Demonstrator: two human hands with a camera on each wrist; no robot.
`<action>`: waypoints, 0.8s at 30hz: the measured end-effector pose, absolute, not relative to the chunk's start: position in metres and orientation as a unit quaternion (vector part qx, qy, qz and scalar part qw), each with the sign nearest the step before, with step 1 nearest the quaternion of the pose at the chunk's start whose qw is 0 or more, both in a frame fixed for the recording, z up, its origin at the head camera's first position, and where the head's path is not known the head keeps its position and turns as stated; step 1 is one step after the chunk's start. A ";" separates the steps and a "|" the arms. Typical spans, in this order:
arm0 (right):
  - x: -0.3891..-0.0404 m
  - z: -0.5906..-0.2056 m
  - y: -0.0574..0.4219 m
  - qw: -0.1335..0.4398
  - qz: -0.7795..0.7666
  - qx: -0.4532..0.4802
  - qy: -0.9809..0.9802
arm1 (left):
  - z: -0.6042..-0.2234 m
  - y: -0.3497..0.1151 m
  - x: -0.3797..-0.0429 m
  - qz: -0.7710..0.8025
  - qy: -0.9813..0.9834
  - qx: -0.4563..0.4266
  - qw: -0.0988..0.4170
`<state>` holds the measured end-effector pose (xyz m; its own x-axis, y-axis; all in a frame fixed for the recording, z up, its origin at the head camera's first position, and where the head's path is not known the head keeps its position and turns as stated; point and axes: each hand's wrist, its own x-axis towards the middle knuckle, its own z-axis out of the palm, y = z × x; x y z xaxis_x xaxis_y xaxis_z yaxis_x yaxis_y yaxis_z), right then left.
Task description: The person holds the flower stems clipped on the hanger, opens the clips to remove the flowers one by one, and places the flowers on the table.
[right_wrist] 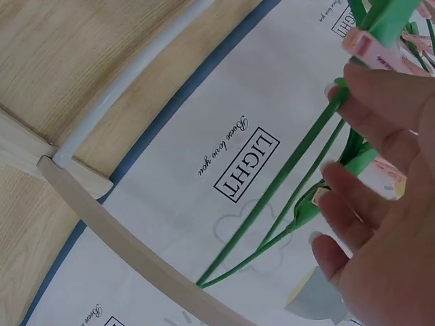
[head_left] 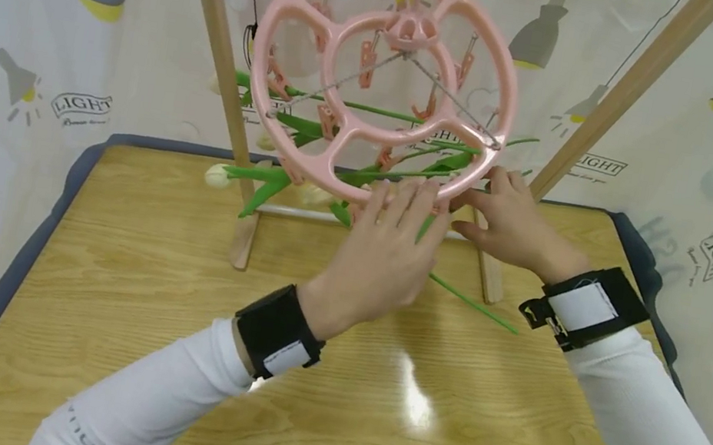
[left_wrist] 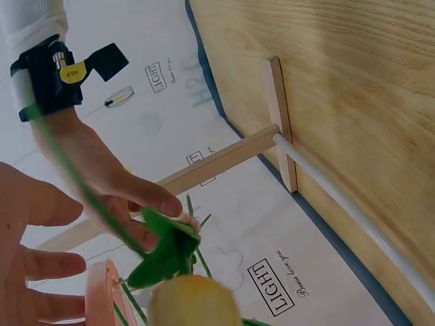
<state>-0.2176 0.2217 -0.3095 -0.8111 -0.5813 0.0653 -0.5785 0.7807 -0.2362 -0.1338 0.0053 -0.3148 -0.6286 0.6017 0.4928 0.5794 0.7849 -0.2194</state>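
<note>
A round pink clip hanger (head_left: pixel 371 131) hangs in front of me, with small pink clips (head_left: pixel 367 65) below its ring. Several white tulips (head_left: pixel 218 176) with green leaves and stems lie across it, some held in clips. My left hand (head_left: pixel 387 251) rests on the near rim with fingers extended; in the left wrist view its fingers (left_wrist: pixel 54 265) are spread beside the rim. To its right, my right hand (head_left: pixel 518 221) is at the rim, thumb and index finger pinching a pink clip (right_wrist: pixel 370 51) beside a stem (right_wrist: pixel 285 170). Leaves partly hide that grip.
A wooden frame (head_left: pixel 218 37) with slanting posts and a white lower bar (head_left: pixel 302 213) stands at the back of the wooden table (head_left: pixel 144 282). One tulip stem (head_left: pixel 473 303) sticks out toward me below the hands. Behind hangs a printed cloth (head_left: pixel 164 67).
</note>
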 end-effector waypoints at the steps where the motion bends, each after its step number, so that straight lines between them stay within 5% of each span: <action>1: -0.218 -0.310 0.221 0.010 -0.122 -0.309 0.943 | -0.316 0.005 -0.134 0.019 -0.899 -0.322 0.296; 7: -0.217 -0.312 0.215 0.050 -0.157 -0.355 0.920 | -0.312 0.003 -0.140 0.004 -0.872 -0.286 0.397; 19: -0.202 -0.308 0.208 0.141 -0.254 -0.391 0.874 | -0.288 -0.020 -0.137 -0.023 -0.898 -0.303 0.318; 24: -0.198 -0.306 0.207 0.129 -0.260 -0.403 0.868 | -0.293 -0.020 -0.131 -0.034 -0.874 -0.317 0.367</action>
